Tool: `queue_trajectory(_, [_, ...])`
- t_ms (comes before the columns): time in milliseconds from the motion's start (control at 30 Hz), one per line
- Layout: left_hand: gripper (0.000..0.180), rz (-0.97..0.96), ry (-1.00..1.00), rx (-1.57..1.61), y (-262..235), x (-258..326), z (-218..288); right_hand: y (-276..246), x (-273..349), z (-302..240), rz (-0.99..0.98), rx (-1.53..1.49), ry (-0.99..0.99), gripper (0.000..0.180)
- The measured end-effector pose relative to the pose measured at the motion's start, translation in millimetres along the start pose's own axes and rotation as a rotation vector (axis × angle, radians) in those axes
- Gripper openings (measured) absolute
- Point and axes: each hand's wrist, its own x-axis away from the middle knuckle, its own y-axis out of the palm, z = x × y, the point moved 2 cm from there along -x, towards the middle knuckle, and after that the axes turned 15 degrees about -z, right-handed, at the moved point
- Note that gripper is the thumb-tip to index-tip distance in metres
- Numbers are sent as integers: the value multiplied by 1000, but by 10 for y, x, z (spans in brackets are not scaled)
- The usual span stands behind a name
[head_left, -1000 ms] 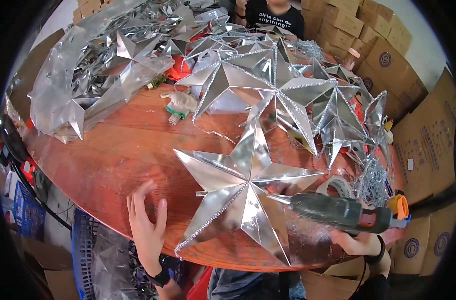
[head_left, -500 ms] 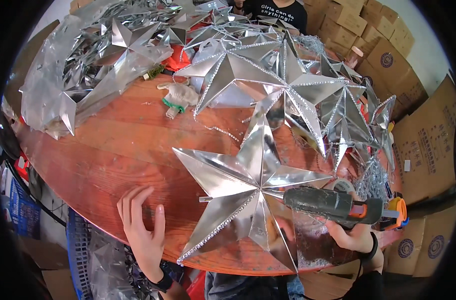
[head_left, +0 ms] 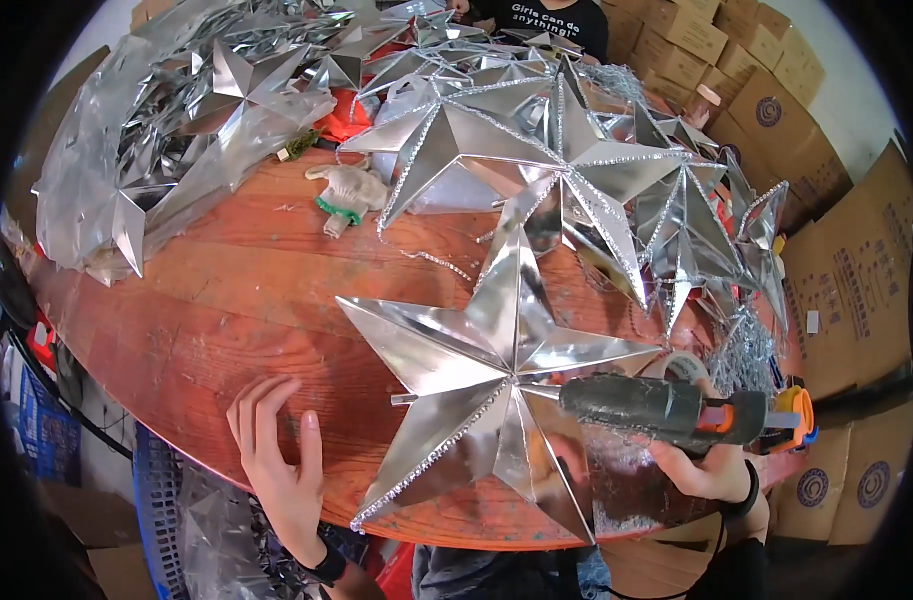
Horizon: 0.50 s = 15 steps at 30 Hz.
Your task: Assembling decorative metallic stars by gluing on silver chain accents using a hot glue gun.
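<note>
glue gun [head_left: 636,405] has shifted in toward the centre of the silver star [head_left: 491,395] since a second ago, lying more level. right hand [head_left: 711,470] wrapped round its grip. left hand [head_left: 281,475] empty, fingers loosely curled. star between both hands, bead strip [head_left: 448,450] down its ridge nearest the left hand. probably light, stiff, slick, dents easily; best held by outer edges left-hand side, clear of nozzle.
</note>
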Motion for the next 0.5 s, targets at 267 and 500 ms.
queue_trajectory(267, [21,13,-4,-7,-4,14,4,16,192,-26,183,2,120,33])
queue_trajectory(500, [18,14,17,-41,41,-3,-13,274,524,103,503,421,77,30])
